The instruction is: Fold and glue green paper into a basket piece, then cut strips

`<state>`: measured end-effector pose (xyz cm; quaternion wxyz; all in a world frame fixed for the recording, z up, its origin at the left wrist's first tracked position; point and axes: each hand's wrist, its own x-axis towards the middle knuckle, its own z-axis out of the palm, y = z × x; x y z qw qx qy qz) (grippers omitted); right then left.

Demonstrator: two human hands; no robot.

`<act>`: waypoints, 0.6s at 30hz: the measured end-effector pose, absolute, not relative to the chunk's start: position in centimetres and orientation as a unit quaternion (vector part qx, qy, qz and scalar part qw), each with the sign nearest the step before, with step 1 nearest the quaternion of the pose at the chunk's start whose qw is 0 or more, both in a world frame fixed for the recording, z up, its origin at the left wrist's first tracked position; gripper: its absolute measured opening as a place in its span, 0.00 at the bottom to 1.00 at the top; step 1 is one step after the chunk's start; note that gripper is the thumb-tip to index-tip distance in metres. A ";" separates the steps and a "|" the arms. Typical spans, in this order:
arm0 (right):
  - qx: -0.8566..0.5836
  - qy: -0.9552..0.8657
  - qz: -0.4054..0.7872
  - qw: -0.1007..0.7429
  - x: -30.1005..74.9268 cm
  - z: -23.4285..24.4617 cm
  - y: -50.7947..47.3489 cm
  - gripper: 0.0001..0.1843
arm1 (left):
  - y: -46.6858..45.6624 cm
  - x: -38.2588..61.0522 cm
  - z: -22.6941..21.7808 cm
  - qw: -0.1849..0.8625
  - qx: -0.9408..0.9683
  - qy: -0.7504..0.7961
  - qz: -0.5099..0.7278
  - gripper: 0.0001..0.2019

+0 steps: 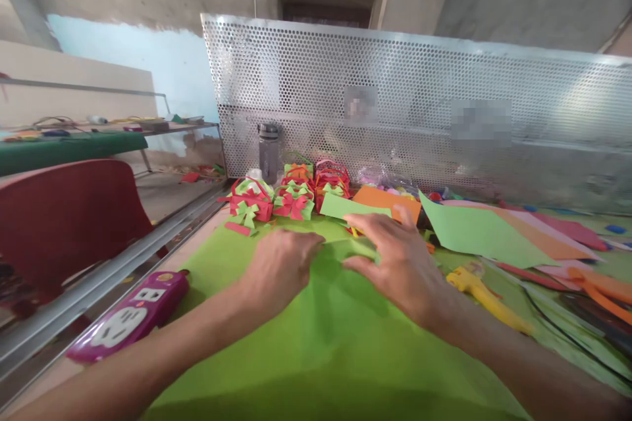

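Above the green work surface [316, 348], my left hand [281, 270] is closed, its fingertips pinching the left end of a light green paper strip [348, 248]. The strip's right end curls upward. My right hand [397, 260] is open around that curled end, thumb and fingers apart; contact with the strip is unclear. Just beyond the hands lies a flat light green paper sheet [345, 207], with an orange sheet [388, 200] behind it. Small red and green paper baskets with bows [293, 202] stand in rows at the far left of the surface.
A purple power strip [131, 319] lies left. On the right are a yellow glue gun [488, 299], a black cable [567, 332] and coloured paper sheets [498, 233]. A dark bottle [269, 154] stands before the perforated metal panel [419, 92]. A red chair [74, 223] is beyond the left edge.
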<state>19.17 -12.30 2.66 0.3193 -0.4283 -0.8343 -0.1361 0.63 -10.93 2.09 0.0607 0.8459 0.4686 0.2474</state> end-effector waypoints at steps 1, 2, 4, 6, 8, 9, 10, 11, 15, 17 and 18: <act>-0.452 -0.827 -0.082 0.323 19.4 3.1 -12.1 0.29 | -10.6 0.3 2.2 0.116 0.832 0.476 0.261 0.13; -0.471 -0.820 -0.025 0.323 19.6 3.6 -12.0 0.31 | -10.3 0.1 2.3 0.148 0.825 0.477 0.266 0.14; -0.493 -0.806 0.074 0.317 20.0 4.3 -11.9 0.33 | -9.8 -0.2 2.3 0.187 0.821 0.470 0.264 0.17; -0.503 -0.800 0.132 0.299 20.2 4.7 -11.9 0.35 | -9.5 -0.3 2.1 0.210 0.825 0.457 0.257 0.18; -0.505 -0.805 0.153 0.271 20.6 4.9 -11.9 0.37 | -9.3 -0.3 1.8 0.236 0.826 0.446 0.251 0.18; -0.501 -0.812 0.160 0.255 20.9 5.0 -11.9 0.38 | -9.2 -0.3 1.7 0.248 0.826 0.442 0.247 0.18; -0.493 -0.820 0.166 0.239 21.2 5.1 -11.8 0.39 | -9.1 -0.4 1.7 0.258 0.826 0.438 0.243 0.18; -0.484 -0.827 0.174 0.225 21.6 5.2 -11.7 0.40 | -9.0 -0.5 1.6 0.267 0.826 0.435 0.239 0.18; -0.456 -0.849 0.185 0.191 22.7 5.7 -11.5 0.40 | -8.5 -0.9 1.7 0.293 0.822 0.433 0.225 0.17; -0.451 -0.859 0.149 0.193 22.6 5.6 -11.7 0.36 | -8.3 -1.0 1.6 0.294 0.820 0.436 0.223 0.18; -0.453 -0.862 0.115 0.196 22.4 5.4 -11.8 0.35 | -8.3 -1.0 1.5 0.293 0.820 0.437 0.223 0.18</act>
